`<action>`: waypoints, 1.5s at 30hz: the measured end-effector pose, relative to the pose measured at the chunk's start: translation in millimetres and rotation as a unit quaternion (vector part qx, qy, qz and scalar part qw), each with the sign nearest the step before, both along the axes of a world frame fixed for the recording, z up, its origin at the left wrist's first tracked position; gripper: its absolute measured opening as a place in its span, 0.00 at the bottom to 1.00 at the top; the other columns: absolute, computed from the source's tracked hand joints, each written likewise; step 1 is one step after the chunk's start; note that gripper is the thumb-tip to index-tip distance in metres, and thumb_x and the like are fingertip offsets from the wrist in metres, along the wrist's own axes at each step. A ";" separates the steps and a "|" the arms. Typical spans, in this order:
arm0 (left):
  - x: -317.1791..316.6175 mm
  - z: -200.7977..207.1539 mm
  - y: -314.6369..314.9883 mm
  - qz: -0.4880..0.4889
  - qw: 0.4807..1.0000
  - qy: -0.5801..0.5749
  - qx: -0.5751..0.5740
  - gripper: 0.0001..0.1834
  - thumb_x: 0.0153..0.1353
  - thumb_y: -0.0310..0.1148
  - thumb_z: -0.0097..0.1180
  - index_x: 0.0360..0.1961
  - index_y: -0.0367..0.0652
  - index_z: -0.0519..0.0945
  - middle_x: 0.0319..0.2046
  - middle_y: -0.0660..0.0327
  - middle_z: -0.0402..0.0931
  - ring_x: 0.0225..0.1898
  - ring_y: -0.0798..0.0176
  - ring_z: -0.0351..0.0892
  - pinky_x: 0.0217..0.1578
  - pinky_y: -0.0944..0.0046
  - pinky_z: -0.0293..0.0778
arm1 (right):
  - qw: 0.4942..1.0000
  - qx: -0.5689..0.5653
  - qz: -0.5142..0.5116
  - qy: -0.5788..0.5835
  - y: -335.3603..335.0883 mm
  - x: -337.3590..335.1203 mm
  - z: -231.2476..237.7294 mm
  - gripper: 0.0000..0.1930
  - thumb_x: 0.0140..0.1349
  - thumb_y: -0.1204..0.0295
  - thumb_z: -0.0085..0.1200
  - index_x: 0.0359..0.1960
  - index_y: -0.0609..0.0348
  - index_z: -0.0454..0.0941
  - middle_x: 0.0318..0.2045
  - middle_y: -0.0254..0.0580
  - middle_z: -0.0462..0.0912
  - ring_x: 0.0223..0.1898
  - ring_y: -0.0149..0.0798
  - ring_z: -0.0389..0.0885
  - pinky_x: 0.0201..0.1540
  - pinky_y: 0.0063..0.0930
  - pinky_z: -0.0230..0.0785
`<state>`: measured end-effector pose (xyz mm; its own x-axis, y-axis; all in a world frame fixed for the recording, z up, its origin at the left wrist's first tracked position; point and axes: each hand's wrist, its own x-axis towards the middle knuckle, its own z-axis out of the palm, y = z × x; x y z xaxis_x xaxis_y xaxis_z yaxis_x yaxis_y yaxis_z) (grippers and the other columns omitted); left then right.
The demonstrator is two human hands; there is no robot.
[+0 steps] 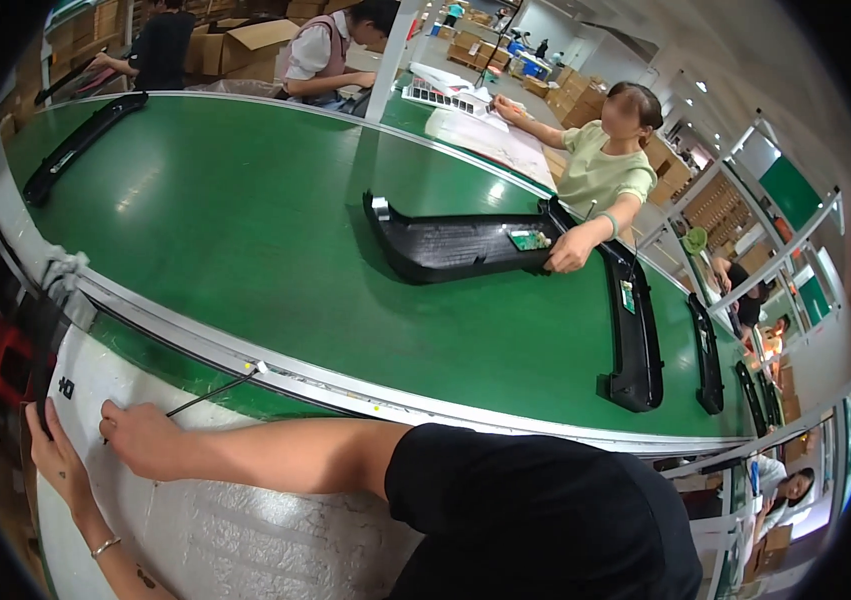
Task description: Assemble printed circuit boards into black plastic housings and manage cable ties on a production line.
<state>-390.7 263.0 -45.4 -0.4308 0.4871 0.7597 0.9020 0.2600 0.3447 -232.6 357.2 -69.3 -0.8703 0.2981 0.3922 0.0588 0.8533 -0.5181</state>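
At the far left of the bench, my left hand (60, 468) has its fingers bent around the edge of a long black part (42, 350), seen almost edge-on. My right hand (145, 440) is closed just beside it, over the pale bench top (215, 535). From that fist a thin black rod (210, 393) slants up and right, its white tip over the belt's metal rail; whether it is a stiff cable or a tool I cannot tell. A small black piece (66, 388) lies between the left hand and the rail.
Beyond the rail (375, 400) runs a green conveyor belt (295, 250). Across it, a co-worker's hand (573, 247) touches a curved black housing (455, 240) with a green circuit board. More housings lie right (635, 340) and far left (80, 145). A red stool (10, 355) stands left.
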 end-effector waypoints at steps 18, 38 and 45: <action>8.1 -0.6 -11.2 0.066 0.949 -0.013 -0.308 0.19 0.63 0.43 0.51 0.44 0.37 0.74 0.27 0.42 0.75 0.31 0.39 0.74 0.30 0.49 0.68 | 1.000 0.002 -0.008 0.022 0.0 0.3 -4.6 0.11 0.48 0.76 0.54 0.35 0.65 0.73 0.39 0.50 0.70 0.32 0.48 0.78 0.34 0.40 0.70; -18.2 -15.8 -15.3 0.023 0.945 -0.031 -0.324 0.23 0.64 0.45 0.50 0.45 0.32 0.75 0.26 0.37 0.74 0.30 0.36 0.73 0.31 0.47 0.67 | 0.999 0.012 -0.021 0.025 5.1 -3.4 -11.1 0.10 0.47 0.76 0.54 0.32 0.66 0.74 0.38 0.52 0.72 0.31 0.49 0.79 0.34 0.40 0.72; -26.4 -19.2 -18.8 0.074 0.941 -0.040 -0.328 0.28 0.64 0.47 0.50 0.48 0.28 0.74 0.37 0.36 0.76 0.39 0.36 0.75 0.39 0.50 0.69 | 0.999 0.023 -0.011 0.021 1.1 -13.3 -12.5 0.13 0.45 0.74 0.55 0.33 0.67 0.75 0.39 0.52 0.72 0.32 0.48 0.79 0.35 0.39 0.72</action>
